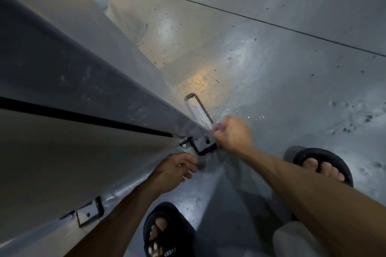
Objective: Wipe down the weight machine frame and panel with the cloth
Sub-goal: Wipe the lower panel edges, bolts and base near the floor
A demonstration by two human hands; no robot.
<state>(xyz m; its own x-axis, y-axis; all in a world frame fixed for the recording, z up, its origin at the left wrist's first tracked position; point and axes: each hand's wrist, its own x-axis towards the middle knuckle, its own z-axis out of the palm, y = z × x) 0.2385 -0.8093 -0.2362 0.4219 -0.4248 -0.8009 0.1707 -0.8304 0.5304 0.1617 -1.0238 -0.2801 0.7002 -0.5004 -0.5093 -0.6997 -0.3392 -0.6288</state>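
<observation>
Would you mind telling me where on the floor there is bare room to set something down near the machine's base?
The widest free patch is the concrete floor beyond the right hand, right of the machine frame. Between the two sandals the strip is narrow. It is crowded at the black base bracket, where both the right and the left hand work.

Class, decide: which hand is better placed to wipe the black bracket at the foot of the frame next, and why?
Right. The right hand grips a pale cloth right beside the bracket; the left hand sits lower with no cloth visible.
</observation>
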